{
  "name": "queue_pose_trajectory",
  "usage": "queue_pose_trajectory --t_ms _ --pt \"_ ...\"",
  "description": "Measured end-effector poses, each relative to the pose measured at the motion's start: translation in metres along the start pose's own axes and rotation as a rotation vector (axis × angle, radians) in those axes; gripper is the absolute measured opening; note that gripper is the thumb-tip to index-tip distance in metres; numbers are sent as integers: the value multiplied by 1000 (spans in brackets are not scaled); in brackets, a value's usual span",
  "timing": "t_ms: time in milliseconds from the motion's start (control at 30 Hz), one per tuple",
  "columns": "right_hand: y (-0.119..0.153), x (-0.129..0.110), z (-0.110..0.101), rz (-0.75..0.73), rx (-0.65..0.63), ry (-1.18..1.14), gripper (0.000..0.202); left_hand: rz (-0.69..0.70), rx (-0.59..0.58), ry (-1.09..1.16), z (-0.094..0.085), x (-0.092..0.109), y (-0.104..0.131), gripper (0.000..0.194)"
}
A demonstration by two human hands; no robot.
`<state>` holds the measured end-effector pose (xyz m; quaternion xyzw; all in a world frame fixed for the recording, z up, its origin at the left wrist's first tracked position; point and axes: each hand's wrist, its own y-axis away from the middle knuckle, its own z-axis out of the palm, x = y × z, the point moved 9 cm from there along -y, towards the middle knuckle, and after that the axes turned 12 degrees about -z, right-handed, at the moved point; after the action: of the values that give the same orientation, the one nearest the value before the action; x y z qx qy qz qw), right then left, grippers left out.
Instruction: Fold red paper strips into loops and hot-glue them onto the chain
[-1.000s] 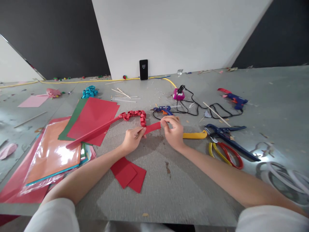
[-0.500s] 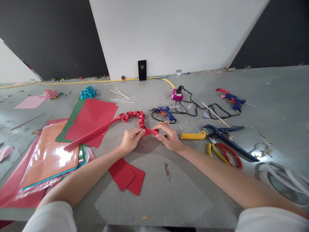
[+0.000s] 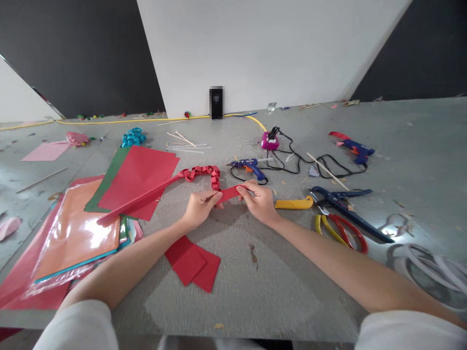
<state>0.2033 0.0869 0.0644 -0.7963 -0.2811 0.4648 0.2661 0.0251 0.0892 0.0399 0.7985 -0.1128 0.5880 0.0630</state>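
Between my hands a short red paper strip (image 3: 230,193) is stretched, slightly tilted up to the right. My left hand (image 3: 199,208) pinches its left end between thumb and fingers, and my right hand (image 3: 260,200) pinches its right end. Just beyond my left fingertips lies a red paper chain (image 3: 203,171) of small links, curving left into a long folded red paper band (image 3: 140,200). Whether the strip touches the chain's end I cannot tell. Several red paper pieces (image 3: 193,265) overlap on the table beside my left forearm.
A blue glue gun (image 3: 251,167) with a black cord lies beyond my right hand. Right of that hand are a yellow-handled cutter (image 3: 294,203), blue-handled pliers (image 3: 341,209) and red-yellow scissors handles (image 3: 350,234). Coloured sheets (image 3: 136,177) and plastic-wrapped paper (image 3: 80,228) lie left. A phone (image 3: 217,103) leans on the wall.
My right hand has turned and shifted slightly right, and the strip now shows its flat face, held straighter. The left hand keeps its pinch. The surroundings are unchanged apart from a slight view shift.
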Motion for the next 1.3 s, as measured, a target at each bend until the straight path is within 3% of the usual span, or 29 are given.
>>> queue_pose_trajectory --t_ms 267,467,600,833,1000,1133,1300 --pt "-7 0 -3 -140 -58 113 39 -26 15 119 -2 -11 -5 38" --pt "-12 51 -40 59 158 455 29 -4 149 217 -19 -12 -11 33" --pt "-6 89 -41 205 113 602 45 -28 184 285 -23 -18 -14 25" --pt "-1 125 -27 277 -52 656 44 -90 189 413 -23 -30 -17 32" --pt "-2 127 -34 286 25 621 40 -109 239 462 -29 -36 -18 36" --pt "-3 124 -43 262 177 383 42 -114 291 445 -34 -38 -18 37" --pt "-3 101 -59 126 345 312 51 -133 294 412 -34 -40 -18 35"
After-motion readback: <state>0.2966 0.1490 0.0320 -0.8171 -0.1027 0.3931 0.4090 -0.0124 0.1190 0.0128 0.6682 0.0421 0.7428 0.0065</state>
